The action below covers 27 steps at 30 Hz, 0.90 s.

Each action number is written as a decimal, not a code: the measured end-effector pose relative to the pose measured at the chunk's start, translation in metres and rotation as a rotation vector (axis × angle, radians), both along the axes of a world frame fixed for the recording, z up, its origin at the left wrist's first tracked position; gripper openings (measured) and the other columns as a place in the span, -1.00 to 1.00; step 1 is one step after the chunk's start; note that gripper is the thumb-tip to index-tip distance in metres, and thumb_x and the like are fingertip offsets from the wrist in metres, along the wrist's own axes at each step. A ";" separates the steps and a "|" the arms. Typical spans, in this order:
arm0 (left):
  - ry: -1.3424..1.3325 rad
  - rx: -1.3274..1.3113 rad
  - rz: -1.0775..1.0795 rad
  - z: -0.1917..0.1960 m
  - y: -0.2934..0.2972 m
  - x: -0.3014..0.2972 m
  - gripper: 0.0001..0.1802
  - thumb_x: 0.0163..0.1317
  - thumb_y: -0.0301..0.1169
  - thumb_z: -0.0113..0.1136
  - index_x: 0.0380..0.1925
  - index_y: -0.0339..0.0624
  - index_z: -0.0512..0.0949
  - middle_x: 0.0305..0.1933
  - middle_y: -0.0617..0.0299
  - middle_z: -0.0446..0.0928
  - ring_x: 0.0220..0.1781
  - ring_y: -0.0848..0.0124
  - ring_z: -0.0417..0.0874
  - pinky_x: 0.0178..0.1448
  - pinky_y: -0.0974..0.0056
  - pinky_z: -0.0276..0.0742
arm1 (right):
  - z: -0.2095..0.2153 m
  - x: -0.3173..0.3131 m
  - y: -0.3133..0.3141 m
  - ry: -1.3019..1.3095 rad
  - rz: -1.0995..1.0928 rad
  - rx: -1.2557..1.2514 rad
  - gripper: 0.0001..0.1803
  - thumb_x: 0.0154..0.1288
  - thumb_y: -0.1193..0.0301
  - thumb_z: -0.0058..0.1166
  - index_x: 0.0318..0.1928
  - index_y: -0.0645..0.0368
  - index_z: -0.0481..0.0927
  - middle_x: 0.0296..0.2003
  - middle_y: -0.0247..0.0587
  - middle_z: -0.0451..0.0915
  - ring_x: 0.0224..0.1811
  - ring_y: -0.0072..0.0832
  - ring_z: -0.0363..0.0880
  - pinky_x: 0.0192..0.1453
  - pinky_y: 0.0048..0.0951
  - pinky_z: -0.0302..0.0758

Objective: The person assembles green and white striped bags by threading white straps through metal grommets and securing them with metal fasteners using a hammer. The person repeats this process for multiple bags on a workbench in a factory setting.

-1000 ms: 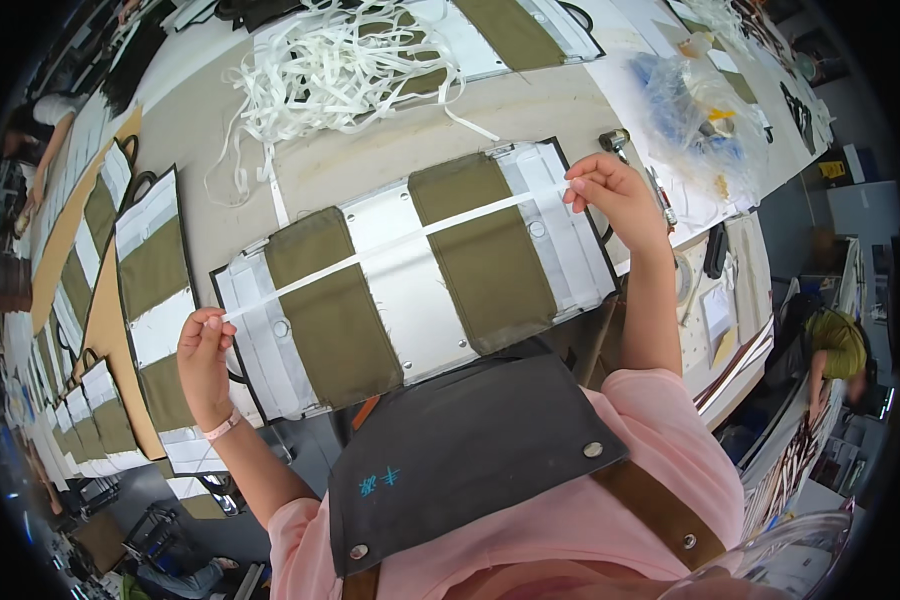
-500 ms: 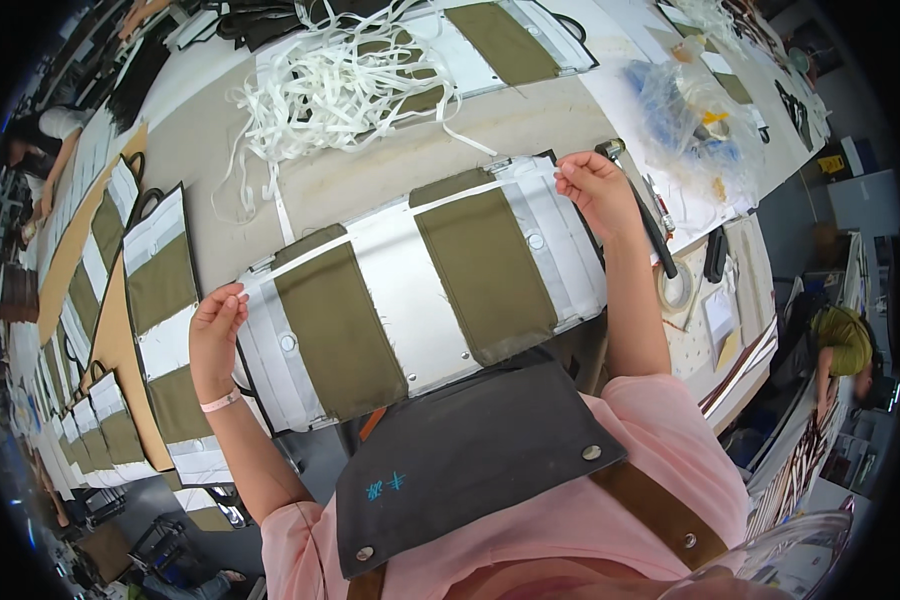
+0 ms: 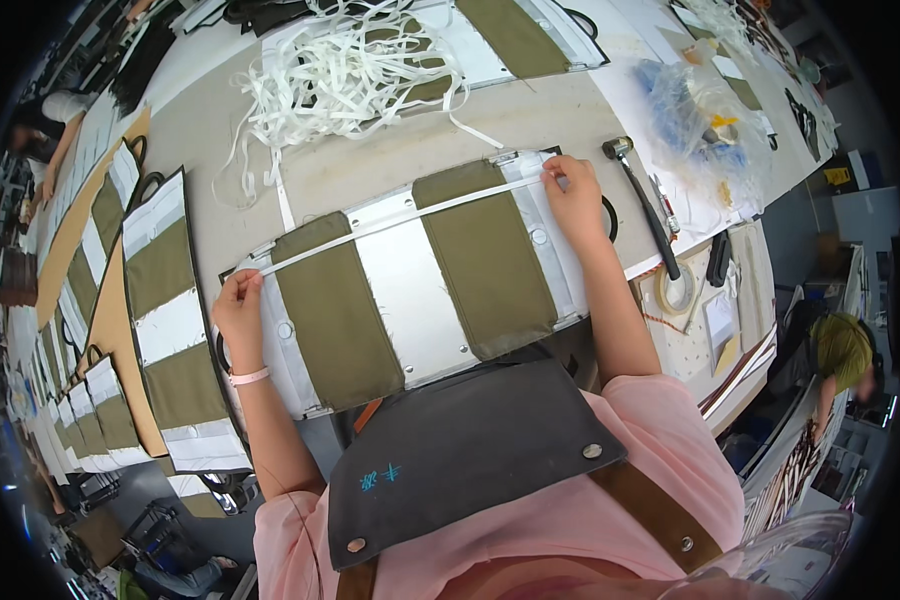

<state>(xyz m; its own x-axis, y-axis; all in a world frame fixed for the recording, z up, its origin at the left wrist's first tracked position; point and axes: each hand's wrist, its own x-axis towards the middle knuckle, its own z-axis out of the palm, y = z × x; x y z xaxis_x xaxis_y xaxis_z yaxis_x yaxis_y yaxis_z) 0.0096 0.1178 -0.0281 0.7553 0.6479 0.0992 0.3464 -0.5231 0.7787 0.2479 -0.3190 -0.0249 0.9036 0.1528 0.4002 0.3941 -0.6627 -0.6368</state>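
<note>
Left hand point(image 3: 238, 312) and right hand point(image 3: 573, 197) pinching a white strip point(image 3: 400, 217) taut across an olive-and-white panel point(image 3: 415, 280), hammer point(image 3: 645, 205) just beside

Bright, even overhead light, soft shadows, sharp centre (fisheye bends edges, with a dark vignette at the rim).

Single view only: head-worn fisheye, looking steeply down over wearer's chest and apron onto table point(image 3: 370, 160). Close range; forearms enter from lower edge. Left hand point(image 3: 238, 312) and right hand point(image 3: 574, 196) near frame centre. Straight edges bow toward dark rim.
</note>
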 end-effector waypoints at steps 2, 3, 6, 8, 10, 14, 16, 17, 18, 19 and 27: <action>-0.015 0.005 0.002 -0.002 0.000 -0.001 -0.82 0.32 -0.39 0.33 -0.18 -0.27 0.69 -0.34 0.30 0.68 -0.33 0.58 0.59 -0.17 0.44 0.52 | 0.000 -0.002 0.000 -0.009 0.013 0.022 -0.85 0.14 0.60 0.26 -0.26 0.15 0.65 -0.35 -0.25 0.65 -0.20 -0.29 0.57 -0.16 -0.26 0.54; -0.028 0.001 0.000 -0.003 0.000 -0.001 -0.82 0.32 -0.39 0.33 -0.17 -0.27 0.69 -0.34 0.30 0.68 -0.33 0.58 0.59 -0.17 0.44 0.52 | 0.000 -0.002 -0.001 -0.031 0.029 0.003 -0.86 0.14 0.61 0.25 -0.26 0.16 0.65 -0.35 -0.25 0.65 -0.20 -0.29 0.57 -0.17 -0.27 0.54; -0.050 0.006 -0.008 -0.005 -0.002 -0.001 -0.82 0.32 -0.39 0.33 -0.17 -0.26 0.69 -0.33 0.30 0.68 -0.34 0.58 0.59 -0.18 0.44 0.52 | 0.001 0.001 -0.003 -0.062 0.061 -0.022 -0.87 0.15 0.62 0.24 -0.28 0.17 0.64 -0.35 -0.24 0.64 -0.20 -0.29 0.56 -0.20 -0.30 0.54; -0.061 0.015 -0.010 -0.007 -0.002 -0.001 -0.83 0.33 -0.39 0.33 -0.18 -0.25 0.69 -0.33 0.30 0.68 -0.34 0.59 0.59 -0.19 0.44 0.52 | 0.002 0.001 -0.003 -0.028 0.068 0.004 -0.87 0.14 0.62 0.24 -0.29 0.17 0.63 -0.35 -0.24 0.63 -0.19 -0.29 0.56 -0.21 -0.31 0.54; -0.077 0.027 -0.008 -0.009 -0.001 -0.001 -0.83 0.33 -0.39 0.33 -0.18 -0.24 0.69 -0.33 0.30 0.68 -0.35 0.59 0.58 -0.19 0.44 0.52 | -0.001 0.003 -0.004 -0.033 0.070 0.019 -0.87 0.14 0.62 0.24 -0.29 0.18 0.63 -0.35 -0.23 0.63 -0.19 -0.29 0.55 -0.21 -0.31 0.53; -0.062 0.015 -0.006 -0.005 -0.005 -0.002 -0.85 0.32 -0.41 0.33 -0.18 -0.25 0.70 -0.34 0.32 0.68 -0.37 0.61 0.57 -0.21 0.47 0.50 | -0.002 0.005 -0.004 -0.050 0.090 0.038 -0.88 0.14 0.62 0.23 -0.30 0.19 0.61 -0.36 -0.21 0.63 -0.21 -0.26 0.54 -0.19 -0.28 0.52; -0.079 -0.013 -0.010 -0.001 -0.012 -0.001 -0.85 0.32 -0.43 0.33 -0.18 -0.25 0.70 -0.35 0.34 0.68 -0.38 0.63 0.56 -0.23 0.48 0.49 | -0.006 0.010 -0.013 -0.120 0.119 -0.041 -0.87 0.13 0.64 0.21 -0.30 0.20 0.60 -0.35 -0.17 0.62 -0.21 -0.19 0.53 -0.14 -0.23 0.50; -0.072 -0.036 0.005 0.001 -0.017 -0.004 -0.85 0.31 -0.44 0.33 -0.18 -0.26 0.70 -0.36 0.35 0.68 -0.39 0.64 0.54 -0.25 0.49 0.47 | -0.006 0.010 -0.015 -0.151 0.131 -0.075 -0.87 0.13 0.64 0.20 -0.30 0.21 0.59 -0.35 -0.16 0.62 -0.21 -0.18 0.53 -0.13 -0.21 0.49; -0.068 -0.058 0.019 0.003 -0.023 -0.009 -0.86 0.30 -0.44 0.34 -0.21 -0.25 0.71 -0.38 0.35 0.67 -0.40 0.63 0.55 -0.26 0.47 0.48 | -0.007 0.010 -0.016 -0.179 0.149 -0.106 -0.87 0.13 0.65 0.20 -0.30 0.21 0.59 -0.35 -0.15 0.61 -0.21 -0.16 0.52 -0.12 -0.20 0.49; -0.070 -0.057 0.013 -0.001 -0.026 -0.014 -0.87 0.29 -0.43 0.34 -0.22 -0.25 0.71 -0.39 0.33 0.67 -0.40 0.62 0.55 -0.26 0.46 0.48 | -0.008 0.008 -0.021 -0.182 0.148 -0.131 -0.87 0.12 0.65 0.19 -0.30 0.21 0.59 -0.35 -0.14 0.61 -0.21 -0.15 0.52 -0.11 -0.20 0.48; -0.064 -0.079 -0.007 0.008 -0.037 -0.015 -0.88 0.30 -0.44 0.31 -0.21 -0.22 0.72 -0.38 0.22 0.71 -0.44 0.52 0.58 -0.27 0.40 0.51 | 0.010 -0.002 -0.025 -0.099 0.117 -0.377 -0.89 0.16 0.61 0.15 -0.28 0.20 0.58 -0.28 -0.14 0.59 -0.12 -0.14 0.51 0.00 -0.13 0.43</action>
<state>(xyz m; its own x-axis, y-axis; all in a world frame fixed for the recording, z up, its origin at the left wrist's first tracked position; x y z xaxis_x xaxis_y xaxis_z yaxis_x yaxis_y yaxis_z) -0.0052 0.0807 -0.0196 0.7533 0.6506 0.0959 0.2918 -0.4614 0.8378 0.2460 -0.3445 -0.0151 0.8312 0.4050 0.3808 0.5279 -0.7897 -0.3125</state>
